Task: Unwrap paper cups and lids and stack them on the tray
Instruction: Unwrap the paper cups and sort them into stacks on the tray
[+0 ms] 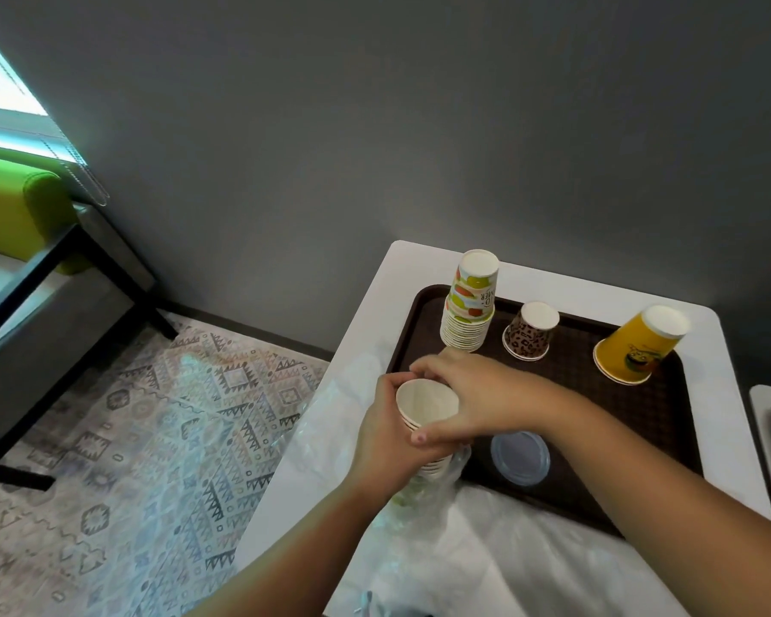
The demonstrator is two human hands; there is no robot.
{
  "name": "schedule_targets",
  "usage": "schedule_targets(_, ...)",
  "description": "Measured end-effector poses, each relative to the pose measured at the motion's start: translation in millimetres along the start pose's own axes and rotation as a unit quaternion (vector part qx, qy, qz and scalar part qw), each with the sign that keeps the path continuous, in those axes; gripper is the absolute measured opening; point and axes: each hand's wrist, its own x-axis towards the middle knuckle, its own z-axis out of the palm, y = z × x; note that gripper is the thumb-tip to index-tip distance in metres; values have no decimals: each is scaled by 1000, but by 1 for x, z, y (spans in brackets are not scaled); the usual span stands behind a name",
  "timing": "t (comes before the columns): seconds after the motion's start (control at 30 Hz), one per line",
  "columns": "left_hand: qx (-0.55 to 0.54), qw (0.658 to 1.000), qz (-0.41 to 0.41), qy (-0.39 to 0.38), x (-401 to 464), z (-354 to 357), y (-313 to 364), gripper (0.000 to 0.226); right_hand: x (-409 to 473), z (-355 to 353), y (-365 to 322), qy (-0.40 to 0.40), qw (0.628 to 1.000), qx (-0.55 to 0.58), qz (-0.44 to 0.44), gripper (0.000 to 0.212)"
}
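Note:
A stack of white-lined paper cups [426,405] stands mouth up, its lower end still in a clear plastic wrapper [423,496]. My left hand [386,434] grips the stack from the left side. My right hand [472,394] curls round the top cups from the right. On the dark brown tray [668,420] stand an upside-down stack of fruit-print cups [468,305], a leopard-print cup stack [530,331] and a yellow cup stack [639,345]. A stack of clear lids [521,456] lies on the tray's near part.
The tray rests on a white table [735,438] against a grey wall. Loose clear plastic [330,420] lies over the table's left edge. A patterned rug [152,438] and a dark-framed bench with a green cushion [19,207] are at the left.

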Motion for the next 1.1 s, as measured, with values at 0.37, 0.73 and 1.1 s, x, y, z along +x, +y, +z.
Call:
schedule_targets(0.37,-12,1000,9,0,-2,6,0,76,-7,2,-2,41,999,-7,-2,73)
schedule_targets(0.73,-3,1000,24,-12,-2,3,-2,71,-27,-37,15,38,992,117,-35,64)
schedule_targets(1.1,-10,1000,15,3,3,4,-1,69,-12,-39,46,-15,998,-62,8,71)
